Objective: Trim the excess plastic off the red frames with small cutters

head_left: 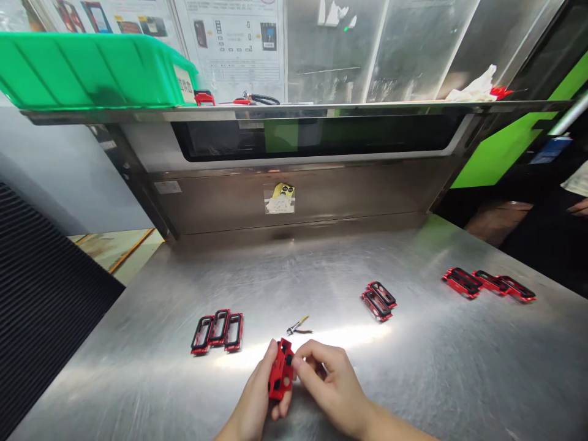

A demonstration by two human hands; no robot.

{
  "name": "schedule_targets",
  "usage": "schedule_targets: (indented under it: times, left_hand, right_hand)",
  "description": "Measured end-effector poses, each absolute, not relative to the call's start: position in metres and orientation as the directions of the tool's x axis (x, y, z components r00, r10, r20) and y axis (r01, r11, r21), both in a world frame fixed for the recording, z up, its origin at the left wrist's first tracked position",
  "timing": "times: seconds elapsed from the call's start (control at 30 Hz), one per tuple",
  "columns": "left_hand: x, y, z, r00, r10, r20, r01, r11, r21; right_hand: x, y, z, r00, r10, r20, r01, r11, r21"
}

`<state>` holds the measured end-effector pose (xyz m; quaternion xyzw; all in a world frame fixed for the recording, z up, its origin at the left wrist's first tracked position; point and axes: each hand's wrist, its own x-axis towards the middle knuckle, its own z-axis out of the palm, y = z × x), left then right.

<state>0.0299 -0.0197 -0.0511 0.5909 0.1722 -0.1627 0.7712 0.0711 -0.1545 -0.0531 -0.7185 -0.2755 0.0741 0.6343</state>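
A small red plastic frame with black inserts (278,378) is held upright in my left hand (258,387), the thumb along its left side and the fingertips behind it. My right hand (331,381) pinches at the frame's right edge, thumb and index finger meeting beside a black piece; what lies between these fingertips is too small to make out. Just beyond my hands, a pair of cutting pliers (298,326) with yellow and dark handles lies on the metal table (321,263).
Red-and-black frames lie in groups on the table: left (217,331), right of centre (379,301), far right (489,284). Above the back, a shelf (321,111) carries a green bin (92,72) and cables (260,98). Part of another person (576,184) shows at the right edge.
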Motion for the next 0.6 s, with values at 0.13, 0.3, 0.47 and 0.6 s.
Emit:
schedule_targets:
  times: [0.13, 0.3, 0.47, 0.6]
  left_hand:
    - [0.032, -0.019, -0.056, 0.894, -0.036, -0.446, 0.442, 0.227, 0.868]
    - [0.033, -0.022, -0.062, 0.93, 0.086, -0.358, 0.324, 0.269, 0.907]
    - [0.029, -0.025, -0.06, 0.935, 0.275, -0.223, 0.146, 0.275, 0.95]
    - [0.027, -0.027, -0.054, 0.945, 0.279, -0.168, 0.109, 0.215, 0.97]
  right_hand:
    - [0.071, -0.154, -0.053, 0.84, 0.491, 0.23, 0.286, -0.042, -0.957]
    - [0.068, -0.154, -0.049, 0.781, 0.431, 0.452, 0.515, -0.036, -0.857]
    - [0.067, -0.155, -0.043, 0.554, 0.359, 0.751, 0.812, -0.035, -0.582]
    - [0.068, -0.154, -0.044, 0.511, 0.387, 0.767, 0.84, -0.036, -0.542]
